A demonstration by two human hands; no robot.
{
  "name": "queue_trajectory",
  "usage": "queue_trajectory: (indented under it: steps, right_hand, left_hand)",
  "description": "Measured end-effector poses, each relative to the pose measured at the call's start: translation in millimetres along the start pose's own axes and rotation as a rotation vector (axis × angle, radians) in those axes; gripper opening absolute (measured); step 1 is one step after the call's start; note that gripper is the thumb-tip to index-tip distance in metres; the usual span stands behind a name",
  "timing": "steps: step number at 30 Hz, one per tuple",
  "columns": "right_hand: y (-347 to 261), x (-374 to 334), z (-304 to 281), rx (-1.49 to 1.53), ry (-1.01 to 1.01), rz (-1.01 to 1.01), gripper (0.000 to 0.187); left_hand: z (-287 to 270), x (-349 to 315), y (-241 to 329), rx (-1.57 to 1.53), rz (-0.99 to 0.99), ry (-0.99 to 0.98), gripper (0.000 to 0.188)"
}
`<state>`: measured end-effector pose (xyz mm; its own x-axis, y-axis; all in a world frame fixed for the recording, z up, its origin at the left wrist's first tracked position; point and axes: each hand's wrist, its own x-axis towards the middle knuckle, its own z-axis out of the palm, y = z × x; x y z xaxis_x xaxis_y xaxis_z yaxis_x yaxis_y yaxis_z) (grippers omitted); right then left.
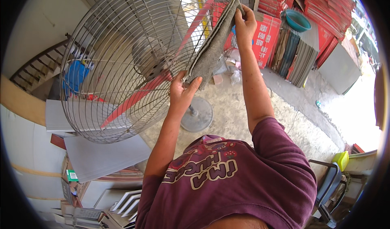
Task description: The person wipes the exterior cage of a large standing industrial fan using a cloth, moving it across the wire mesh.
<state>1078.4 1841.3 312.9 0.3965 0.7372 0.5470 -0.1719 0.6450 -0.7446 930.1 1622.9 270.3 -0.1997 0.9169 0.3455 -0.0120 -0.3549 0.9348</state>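
A grey folded cloth (215,42) stretches between my two hands, slanting up to the right. My left hand (183,91) pinches its lower end, thumb on the near face. Higher up, my right hand (245,26) grips the top end, fingers bent over the edge. Just behind and left of the cloth stands a large fan with a round wire cage (118,62), its bars partly covered by the cloth. Inside the cage are red blades (136,99) and a grey motor (150,56). Whether the cloth touches the wires I cannot tell. The fan's round base (198,114) rests on the floor.
Red boxes (266,36) and stacked tiles (302,62) line the far right, with a teal basin (297,20) on top. Grey panels (105,156) lie at the left below the cage. A chair (328,184) stands at the lower right. Stairs (38,68) rise at the far left.
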Motion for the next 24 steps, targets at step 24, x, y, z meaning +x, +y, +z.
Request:
queue_trajectory:
  steps: [24]
  right_hand:
    - [145, -174, -136, 0.323, -0.081, 0.98, 0.031]
  left_hand:
    - [-2, 23, 18, 1.111, 0.407, -0.214, 0.028]
